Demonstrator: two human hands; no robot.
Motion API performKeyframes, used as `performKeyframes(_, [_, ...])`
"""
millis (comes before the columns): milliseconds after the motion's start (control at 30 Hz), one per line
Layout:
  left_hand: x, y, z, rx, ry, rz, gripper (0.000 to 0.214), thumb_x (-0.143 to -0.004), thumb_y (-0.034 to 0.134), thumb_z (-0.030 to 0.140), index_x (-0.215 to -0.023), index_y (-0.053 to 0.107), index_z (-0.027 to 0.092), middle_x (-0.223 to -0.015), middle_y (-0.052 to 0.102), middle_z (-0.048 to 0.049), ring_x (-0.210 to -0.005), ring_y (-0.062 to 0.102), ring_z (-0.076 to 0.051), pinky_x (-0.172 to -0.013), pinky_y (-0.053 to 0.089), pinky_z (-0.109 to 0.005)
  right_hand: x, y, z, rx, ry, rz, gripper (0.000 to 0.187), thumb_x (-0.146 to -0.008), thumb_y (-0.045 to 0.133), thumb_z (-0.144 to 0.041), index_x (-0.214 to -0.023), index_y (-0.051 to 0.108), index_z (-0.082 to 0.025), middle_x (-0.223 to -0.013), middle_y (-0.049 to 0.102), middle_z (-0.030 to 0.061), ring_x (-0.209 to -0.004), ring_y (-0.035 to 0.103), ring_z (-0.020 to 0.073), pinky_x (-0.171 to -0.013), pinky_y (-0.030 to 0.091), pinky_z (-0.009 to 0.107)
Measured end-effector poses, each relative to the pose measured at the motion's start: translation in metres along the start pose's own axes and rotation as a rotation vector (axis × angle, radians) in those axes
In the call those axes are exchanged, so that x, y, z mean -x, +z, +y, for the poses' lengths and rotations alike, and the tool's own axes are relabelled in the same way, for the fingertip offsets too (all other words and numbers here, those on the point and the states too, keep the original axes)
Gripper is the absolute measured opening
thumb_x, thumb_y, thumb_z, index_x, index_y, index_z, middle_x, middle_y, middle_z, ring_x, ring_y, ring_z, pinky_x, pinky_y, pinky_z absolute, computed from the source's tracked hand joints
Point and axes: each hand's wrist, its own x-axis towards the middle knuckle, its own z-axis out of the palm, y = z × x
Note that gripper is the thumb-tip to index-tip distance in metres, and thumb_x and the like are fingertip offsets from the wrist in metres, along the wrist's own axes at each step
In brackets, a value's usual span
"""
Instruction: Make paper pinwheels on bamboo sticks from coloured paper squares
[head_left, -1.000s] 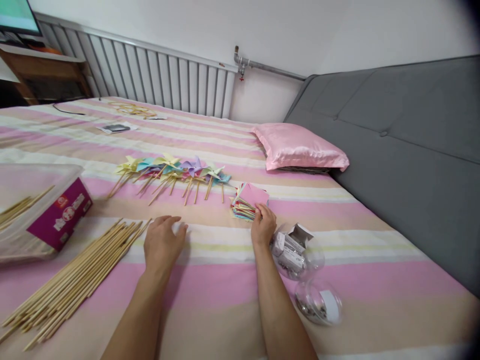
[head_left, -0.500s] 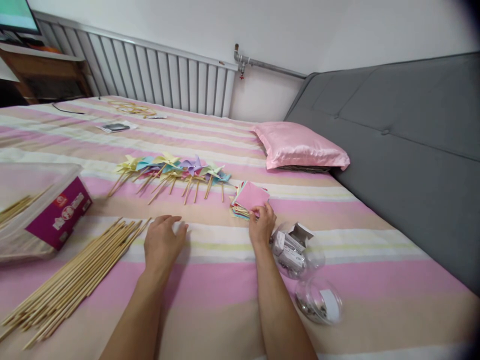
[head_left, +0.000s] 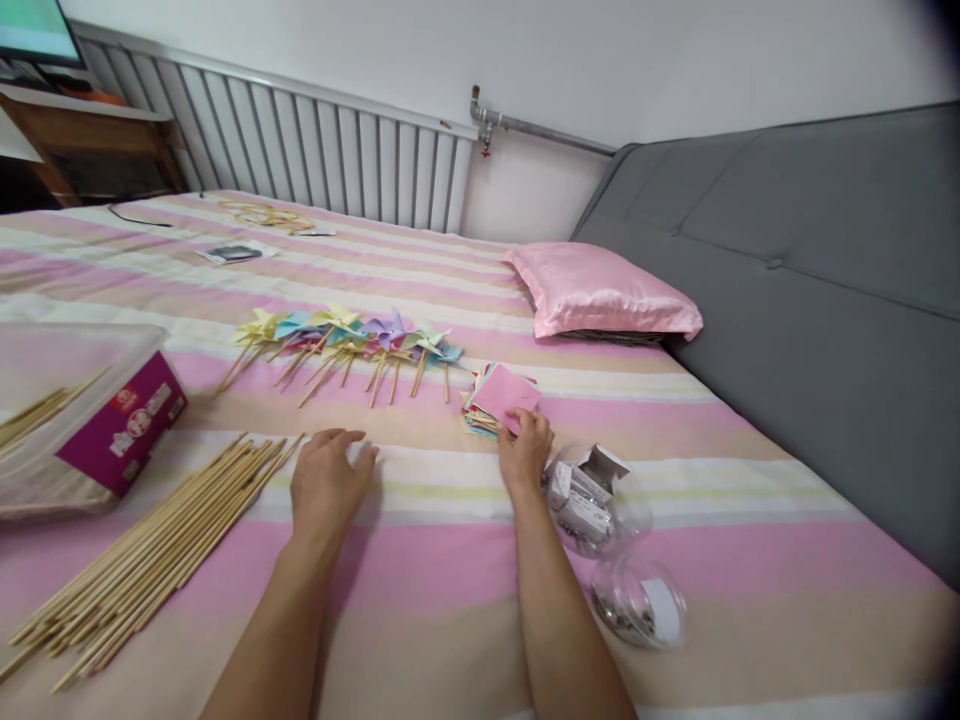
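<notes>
My right hand pinches a pink paper square and holds it tilted just above a stack of coloured paper squares on the striped bedspread. My left hand rests flat on the bedspread with fingers stretched out, holding nothing. It lies just right of a bundle of wooden sticks. A row of finished paper pinwheels on sticks lies farther back.
Two clear plastic bowls sit right of my right arm, one with small white boxes, one with small metal bits. A clear box with a purple carton stands at left. A pink pillow, grey headboard and radiator lie beyond.
My right hand has closed on the top pink square and lifted its edge off the stack. My left hand has stayed put.
</notes>
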Motion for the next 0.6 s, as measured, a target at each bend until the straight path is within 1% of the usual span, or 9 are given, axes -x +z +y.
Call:
performKeyframes(200, [0.0002,0.0010,-0.0011,0.011,-0.010,0.002,0.034,-0.075,0.055,0.033,-0.098,0.070,0.013,-0.102,0.065,-0.0123,-0.101,0.057,-0.027,-0.089,0.044,-0.037,-0.0013,0.0005,0.0026,-0.027,-0.003,0.009,0.012,-0.075,0.060,-0.019,-0.085,0.064,-0.019,-0.097,0.058,0.0088,-0.095,0.049,0.0236,-0.086,0.033,0.036])
performKeyframes(600, [-0.0004,-0.0001,-0.0006,0.024,-0.010,-0.006,0.035,-0.075,0.055,0.033,-0.098,0.070,0.012,-0.102,0.066,-0.0127,-0.100,0.058,-0.027,-0.090,0.043,-0.037,-0.0027,0.0023,0.0074,-0.082,-0.020,0.033,0.012,-0.074,0.061,-0.020,-0.085,0.064,-0.019,-0.094,0.059,0.0078,-0.093,0.050,0.0225,-0.086,0.034,0.034])
